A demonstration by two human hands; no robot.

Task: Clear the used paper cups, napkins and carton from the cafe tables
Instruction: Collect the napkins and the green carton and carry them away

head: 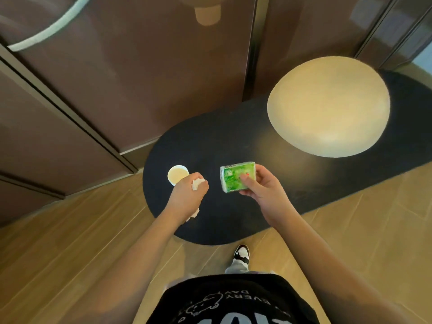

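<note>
A green carton (235, 176) is held above the dark surface, with my right hand (261, 185) shut on its right end. My left hand (187, 192) is closed around a crumpled white napkin (198, 183); a bit of white paper also shows below the wrist. A white paper cup (177, 174), its pale inside showing, stands on the dark oval surface (222, 141) right beside my left hand's knuckles.
A round beige tabletop (327, 106) sits at the right. Brown panelled walls (117, 78) rise behind. Wooden floor (70, 242) surrounds the dark surface. My shoe (242, 253) stands at its near edge.
</note>
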